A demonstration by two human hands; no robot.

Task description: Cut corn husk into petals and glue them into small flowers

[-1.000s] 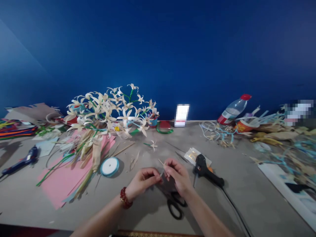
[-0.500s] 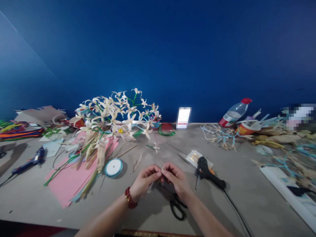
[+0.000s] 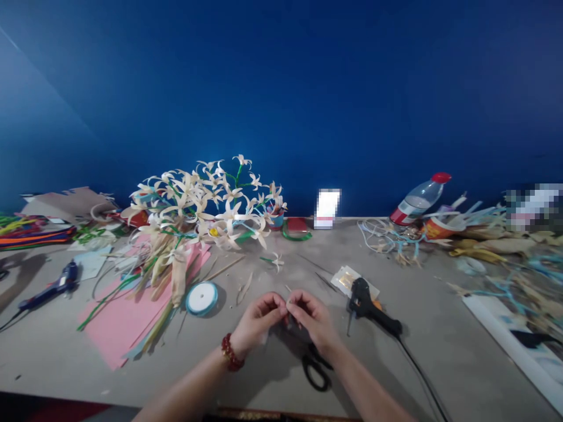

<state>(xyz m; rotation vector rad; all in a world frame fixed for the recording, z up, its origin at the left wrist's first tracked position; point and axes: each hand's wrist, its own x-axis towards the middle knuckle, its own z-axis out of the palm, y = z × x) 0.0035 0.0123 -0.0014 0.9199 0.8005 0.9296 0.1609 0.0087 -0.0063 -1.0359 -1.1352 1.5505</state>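
My left hand (image 3: 260,319), with a red bead bracelet on its wrist, is pinched closed at the middle of the table. Fingertip to fingertip with it, my right hand (image 3: 313,321) is pinched too. A thin pale tip shows just above the fingers; the rest of what they hold is too small to name. Black-handled scissors (image 3: 315,374) lie under and beside my right hand, their blades partly hidden. A single white flower with a green stem (image 3: 277,262) lies beyond my hands. Left of them is a ribbon spool (image 3: 202,298) with a white face and blue rim.
White flowers (image 3: 197,199) on green stems stand at the back left, above pink paper (image 3: 118,328) and dried husks. A black glue gun (image 3: 373,310) with a trailing cord lies right; a blue one (image 3: 53,287) lies far left. A plastic bottle (image 3: 417,202) leans at the back right.
Both hands stay fingertip to fingertip in nearly the same place, with only slight finger movement. The view has shifted a little; nothing on the table has visibly moved.
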